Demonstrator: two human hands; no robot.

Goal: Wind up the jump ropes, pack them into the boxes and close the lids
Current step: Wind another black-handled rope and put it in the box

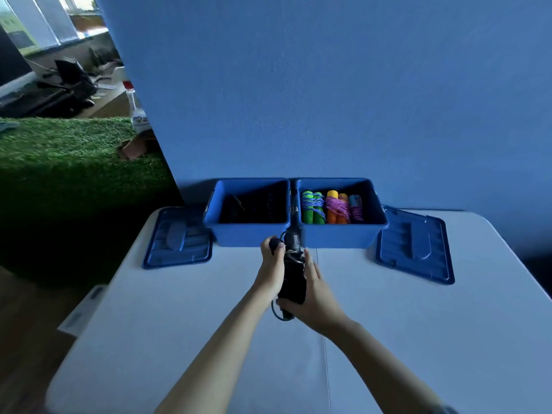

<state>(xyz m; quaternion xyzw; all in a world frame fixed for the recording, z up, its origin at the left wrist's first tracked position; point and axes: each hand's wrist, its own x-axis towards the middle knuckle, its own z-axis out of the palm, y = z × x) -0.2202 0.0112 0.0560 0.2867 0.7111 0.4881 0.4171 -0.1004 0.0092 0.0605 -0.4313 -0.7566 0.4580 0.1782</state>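
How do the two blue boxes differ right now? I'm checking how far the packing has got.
The right box holds three wound ropes: green, orange and light blue handles. The left box shows only dark contents, hard to make out. The right box's lid lies skewed on the table; the left box's lid lies squarer. Both boxes are open, side by side.

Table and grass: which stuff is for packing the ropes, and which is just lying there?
For the job: black rope held by left hand and right hand; left box; right box with coloured ropes; two lids.

Just lying about: bottle; brown thing on the grass.
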